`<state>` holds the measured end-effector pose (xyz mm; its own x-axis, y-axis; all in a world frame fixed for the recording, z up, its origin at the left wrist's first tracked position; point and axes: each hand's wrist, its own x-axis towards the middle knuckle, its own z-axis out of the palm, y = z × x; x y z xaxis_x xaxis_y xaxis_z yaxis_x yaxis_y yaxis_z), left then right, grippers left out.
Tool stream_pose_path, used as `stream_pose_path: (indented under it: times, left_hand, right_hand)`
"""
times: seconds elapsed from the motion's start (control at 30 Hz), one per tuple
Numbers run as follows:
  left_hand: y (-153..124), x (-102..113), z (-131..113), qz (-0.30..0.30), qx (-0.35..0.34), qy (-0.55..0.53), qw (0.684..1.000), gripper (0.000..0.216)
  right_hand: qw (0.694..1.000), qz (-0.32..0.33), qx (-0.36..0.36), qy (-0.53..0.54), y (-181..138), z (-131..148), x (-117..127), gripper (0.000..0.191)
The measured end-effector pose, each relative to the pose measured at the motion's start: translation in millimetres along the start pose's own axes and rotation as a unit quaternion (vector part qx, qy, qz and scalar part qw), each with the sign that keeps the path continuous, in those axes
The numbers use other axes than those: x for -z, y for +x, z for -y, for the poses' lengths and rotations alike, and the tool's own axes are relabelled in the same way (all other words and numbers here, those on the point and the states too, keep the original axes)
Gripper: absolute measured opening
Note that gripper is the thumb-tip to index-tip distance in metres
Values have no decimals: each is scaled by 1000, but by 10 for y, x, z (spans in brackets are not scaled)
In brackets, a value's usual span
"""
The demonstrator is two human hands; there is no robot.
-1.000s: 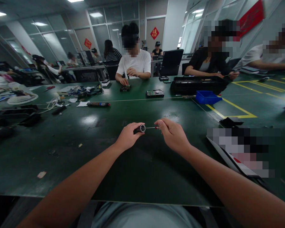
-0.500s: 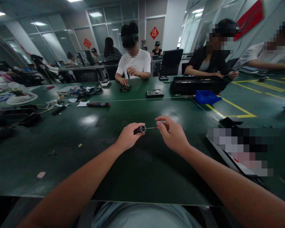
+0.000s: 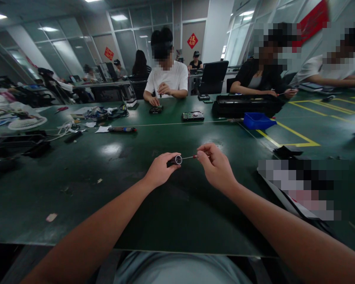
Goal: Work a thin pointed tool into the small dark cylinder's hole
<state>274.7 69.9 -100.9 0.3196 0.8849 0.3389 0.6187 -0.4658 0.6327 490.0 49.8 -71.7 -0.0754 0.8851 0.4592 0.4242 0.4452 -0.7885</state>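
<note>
Between thumb and fingers my left hand (image 3: 160, 169) grips a small dark cylindrical part (image 3: 178, 159), its round, light-rimmed end turned to the right. A screwdriver (image 3: 195, 157) with a thin metal shaft and a reddish handle is in my right hand (image 3: 215, 163), whose fingers are closed around the handle. The shaft points left, and its tip lies at the rim of the cylinder; whether it reaches inside I cannot tell. Both hands are above the green table (image 3: 177, 221), close together.
A hard drive (image 3: 193, 116) and a blue bin (image 3: 258, 121) lie farther back. A dark pen-shaped tool (image 3: 122, 129) rests at the left, near tangled cables (image 3: 99, 113). Across the table a co-worker (image 3: 165, 81) handles a small dark device. A blurred-out flat item (image 3: 296, 193) lies at right.
My right hand's fingers have curled in closer around the screwdriver handle, and the handle has shifted slightly. My left hand and the cylinder hold nearly still.
</note>
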Motion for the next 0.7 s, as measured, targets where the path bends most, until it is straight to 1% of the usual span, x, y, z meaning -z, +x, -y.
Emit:
stream_pose_path:
  times: [0.13, 0.3, 0.4, 0.5, 0.53, 0.6, 0.7]
  left_hand:
    - [9, -9, -2, -4, 1, 6, 1000, 39]
    - [18, 11, 11, -28, -15, 22, 999, 39]
    - [18, 41, 12, -32, -37, 39, 998, 39]
    - [22, 50, 11, -12, -43, 76, 996, 38]
    - [25, 45, 12, -5, -39, 87, 995, 38]
    - [33, 30, 17, 4, -27, 99, 995, 38]
    - [40, 11, 32, 16, -11, 94, 995, 38]
  right_hand:
    - [995, -13, -27, 91, 8, -36, -51, 20]
    - [980, -23, -72, 183, 47, -143, -129, 26]
    - [954, -45, -126, 267, 88, -219, -156, 26]
    - [921, -20, -198, 336, 137, -276, -152, 26]
    - [913, -7, -217, 345, 150, -289, -149, 26]
    - [913, -7, -232, 337, 164, -308, -145, 25]
    - [936, -35, -207, 283, 159, -314, -150, 26]
